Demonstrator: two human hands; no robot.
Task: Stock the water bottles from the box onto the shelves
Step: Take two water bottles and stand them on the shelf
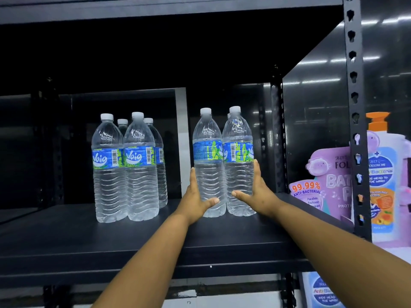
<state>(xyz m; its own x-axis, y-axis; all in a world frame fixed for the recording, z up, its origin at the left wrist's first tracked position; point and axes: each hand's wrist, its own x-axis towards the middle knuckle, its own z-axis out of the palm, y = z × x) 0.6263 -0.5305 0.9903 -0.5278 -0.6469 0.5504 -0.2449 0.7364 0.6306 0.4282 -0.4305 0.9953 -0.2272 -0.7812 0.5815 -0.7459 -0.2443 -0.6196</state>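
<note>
Black metal shelf [66, 238], deep and mostly bare: wide open board toward the front edge, a dark gap between the two bottle groups, more free board off to the left end. Perforated upright [355, 121] at the right front corner, with a purple refill pouch [322, 178] and pump bottle of body wash [382, 174] just past it on the neighbouring bay. Four-bottle cluster [126, 167] standing upright left of centre, set back from the front edge. Right pair of water bottles [222, 156] upright and touching, a third cap just visible behind. Left hand [195, 201] cupped on the pair's left flank, thumb curled across the front; right hand [258, 192] likewise on the right flank; both grasping low, below the labels. Probably sliding the pair back into line. Best kept low and even, bases flat on the board, pushed straight back, then eased left to close the gap without knocking the cluster. Box not in view.
</note>
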